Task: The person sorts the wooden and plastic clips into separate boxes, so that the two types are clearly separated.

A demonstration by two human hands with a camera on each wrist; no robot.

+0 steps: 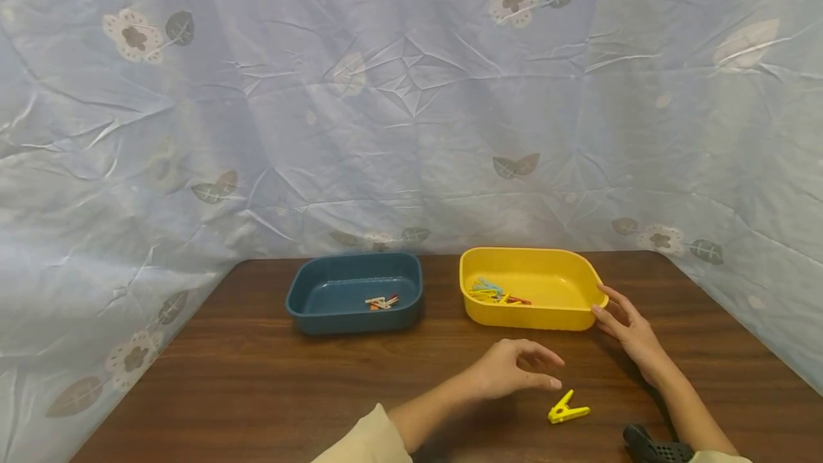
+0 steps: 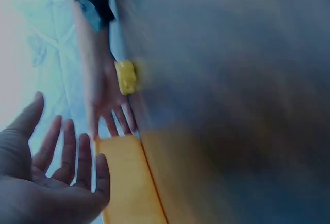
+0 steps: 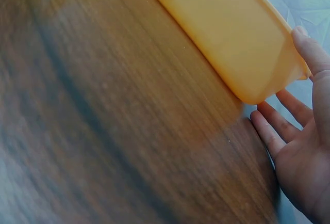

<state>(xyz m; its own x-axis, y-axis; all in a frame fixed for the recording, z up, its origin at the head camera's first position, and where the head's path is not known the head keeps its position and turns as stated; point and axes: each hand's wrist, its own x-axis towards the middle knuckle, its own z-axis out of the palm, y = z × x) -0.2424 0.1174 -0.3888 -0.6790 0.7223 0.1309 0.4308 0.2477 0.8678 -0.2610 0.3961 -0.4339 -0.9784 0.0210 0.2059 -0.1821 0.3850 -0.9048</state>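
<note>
My left hand (image 1: pixel 511 371) hovers over the table, its fingers loosely curved and nothing between them. Just in front of its thumb lies a yellow clothespin (image 1: pixel 567 409), also visible as a blurred yellow shape in the left wrist view. At the right end of the yellow basin (image 1: pixel 529 317), my right hand (image 1: pixel 633 338) touches the corner. The right wrist view shows that thumb (image 3: pixel 304 41) at the rim and the other fingers against the outer wall, fairly straight. Inside the yellow basin, blue, yellow and red clips (image 1: pixel 491 293) lie toward the left.
A dark blue basin (image 1: pixel 353 324) stands left of the yellow one, holding several small white, orange and red clips (image 1: pixel 382 303). Around the right wrist is a black strapped device (image 1: pixel 652 445). A flowered cloth (image 1: pixel 411 127) hangs behind the brown wooden table (image 1: pixel 270 384).
</note>
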